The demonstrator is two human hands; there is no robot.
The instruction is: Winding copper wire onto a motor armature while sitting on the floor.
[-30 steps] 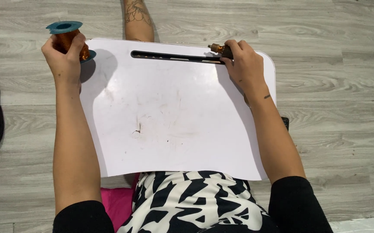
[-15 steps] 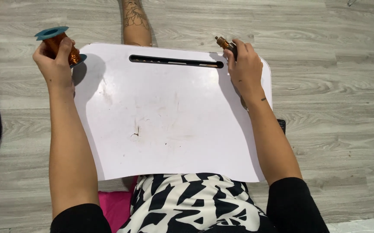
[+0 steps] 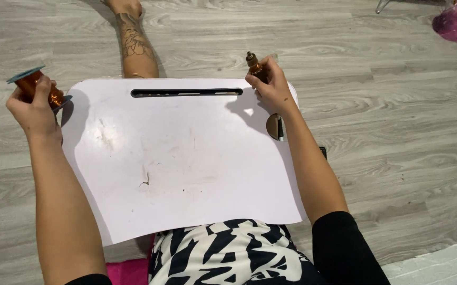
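Up off the white lap tray (image 3: 186, 158), a spool of copper-coloured wire with teal end discs (image 3: 37, 87) sits clamped in the left hand (image 3: 33, 108); the right hand (image 3: 273, 89) pinches a small brown bottle-shaped piece (image 3: 255, 66). Beyond the fingers lies grey wood-look floor (image 3: 386, 105): a slack grip could probably send the spool rolling.

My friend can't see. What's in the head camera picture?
A seated person's left hand holds a spool of copper wire, and the right hand holds a small brown tool, above a white lap desk on grey wood flooring.
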